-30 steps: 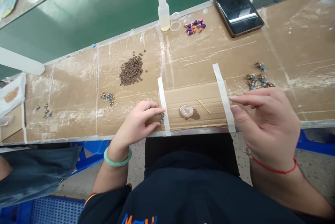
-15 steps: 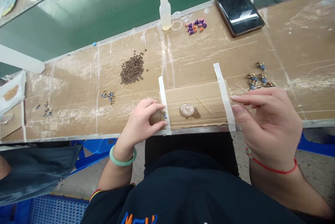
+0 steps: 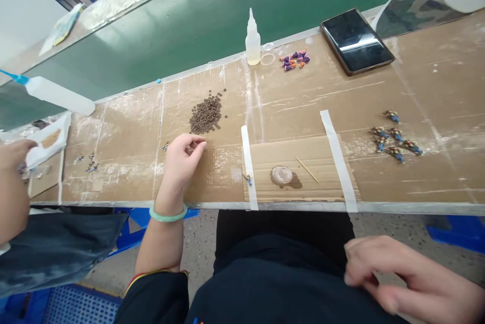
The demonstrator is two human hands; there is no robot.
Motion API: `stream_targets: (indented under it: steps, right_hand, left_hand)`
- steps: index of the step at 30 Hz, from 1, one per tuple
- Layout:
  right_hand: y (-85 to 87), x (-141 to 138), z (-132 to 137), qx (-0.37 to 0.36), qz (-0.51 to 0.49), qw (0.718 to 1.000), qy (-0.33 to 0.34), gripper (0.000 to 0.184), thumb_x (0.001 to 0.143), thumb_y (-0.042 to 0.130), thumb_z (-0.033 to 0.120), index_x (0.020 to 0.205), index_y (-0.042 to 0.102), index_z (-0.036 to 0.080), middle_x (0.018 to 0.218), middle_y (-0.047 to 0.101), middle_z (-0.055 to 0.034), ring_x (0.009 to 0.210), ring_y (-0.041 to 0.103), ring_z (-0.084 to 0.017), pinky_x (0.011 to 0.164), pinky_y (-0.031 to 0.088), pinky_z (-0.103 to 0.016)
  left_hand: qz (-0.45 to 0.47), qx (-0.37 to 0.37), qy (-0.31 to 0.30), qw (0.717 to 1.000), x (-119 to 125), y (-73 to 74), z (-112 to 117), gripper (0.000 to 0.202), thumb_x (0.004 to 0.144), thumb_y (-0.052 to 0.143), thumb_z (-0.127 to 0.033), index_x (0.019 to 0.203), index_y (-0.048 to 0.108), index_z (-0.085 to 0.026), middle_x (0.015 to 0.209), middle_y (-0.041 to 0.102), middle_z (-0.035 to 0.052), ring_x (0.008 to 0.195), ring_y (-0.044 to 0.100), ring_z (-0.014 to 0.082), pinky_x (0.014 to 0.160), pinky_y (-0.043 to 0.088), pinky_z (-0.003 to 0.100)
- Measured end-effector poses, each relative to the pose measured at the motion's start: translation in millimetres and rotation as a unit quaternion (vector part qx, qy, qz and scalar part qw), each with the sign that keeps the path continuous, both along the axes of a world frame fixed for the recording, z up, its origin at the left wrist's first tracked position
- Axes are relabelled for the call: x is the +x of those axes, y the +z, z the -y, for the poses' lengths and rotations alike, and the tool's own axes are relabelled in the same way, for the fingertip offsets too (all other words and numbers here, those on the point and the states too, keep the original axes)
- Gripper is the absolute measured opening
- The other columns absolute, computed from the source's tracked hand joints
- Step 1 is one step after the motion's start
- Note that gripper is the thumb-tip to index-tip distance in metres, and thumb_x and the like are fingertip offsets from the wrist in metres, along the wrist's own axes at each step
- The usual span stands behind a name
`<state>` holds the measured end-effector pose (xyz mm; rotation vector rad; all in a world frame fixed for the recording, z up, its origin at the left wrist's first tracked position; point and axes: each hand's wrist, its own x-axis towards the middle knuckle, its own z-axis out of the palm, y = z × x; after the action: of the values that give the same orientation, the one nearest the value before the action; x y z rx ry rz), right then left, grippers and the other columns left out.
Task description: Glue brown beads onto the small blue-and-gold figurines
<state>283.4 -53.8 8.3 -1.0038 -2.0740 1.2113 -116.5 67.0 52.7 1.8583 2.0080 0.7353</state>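
My left hand [image 3: 182, 165], a green bangle on its wrist, is over the table below a pile of small brown discs [image 3: 205, 114]. Its thumb and forefinger come together; anything between them is too small to make out. A small figure [image 3: 165, 146] shows just left of the hand, which covers the spot beside it. My right hand [image 3: 401, 271] is off the table, above my lap, fingers loosely curled and apart, nothing visible in them. On a taped cardboard piece [image 3: 261, 154] lie a round clear blob [image 3: 281, 175], a toothpick [image 3: 307, 169] and one tiny painted figure [image 3: 248, 180] at the left tape.
A dropper bottle [image 3: 252, 43], purple and orange pieces [image 3: 295, 59] and a tablet [image 3: 356, 41] are along the back. Several painted figures [image 3: 396, 134] lie at right. At far left are a co-worker's hand [image 3: 15, 154], a white squeeze bottle [image 3: 60, 95] and small figures [image 3: 91, 163].
My left hand has moved left from the tape, leaving the tiny figure there. My right hand has dropped from the table edge to my lap. The view has shifted, and a co-worker's hand appears at left.
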Motion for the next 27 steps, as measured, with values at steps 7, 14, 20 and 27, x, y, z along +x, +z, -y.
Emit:
stream_targets:
  steps: [7,14,20,27]
  right_hand:
    - [-71.3,2,14,0.000,0.226,0.970,-0.086,0.035,0.100,0.051,0.052,0.100,0.075,0.026,0.103,0.075,-0.0063,0.092,0.075,-0.028,0.071,0.064,-0.038]
    - [-71.4,-7,8,-0.095,0.278,0.952,-0.087,0.039,0.094,0.046,0.054,0.098,0.074,0.026,0.101,0.074,-0.0066,0.095,0.071,-0.029,0.082,0.057,-0.041]
    - [-74.1,-8,8,-0.076,0.282,0.951,-0.097,0.037,0.095,0.045,0.051,0.094,0.073,0.027,0.098,0.074,-0.0064,0.091,0.071,-0.028,0.078,0.056,-0.038]
    - [-74.6,-12,6,-0.066,0.269,0.956,-0.101,0.034,0.095,0.046,0.046,0.090,0.072,0.025,0.092,0.074,-0.0070,0.085,0.070,-0.026,0.075,0.055,-0.036]
  left_hand:
    - [-0.078,0.033,-0.083,0.993,8,-7.2,-41,0.006,0.081,0.066,-0.018,0.081,0.073,-0.019,0.091,0.073,0.0061,0.090,0.064,0.0230,0.090,0.051,0.040]
    - [-0.100,0.012,-0.108,0.989,14,-11.9,-62,0.012,0.082,0.063,-0.017,0.081,0.075,-0.020,0.092,0.071,0.0067,0.097,0.064,0.0259,0.094,0.050,0.045]
    - [-0.102,0.001,-0.122,0.987,10,-11.6,-63,0.012,0.082,0.065,-0.017,0.085,0.076,-0.019,0.095,0.071,0.0076,0.102,0.062,0.0269,0.097,0.049,0.045]
    - [-0.129,-0.027,-0.154,0.979,12,-8.1,-73,0.010,0.080,0.063,-0.012,0.073,0.064,-0.020,0.092,0.068,0.0074,0.099,0.059,0.0268,0.098,0.047,0.048]
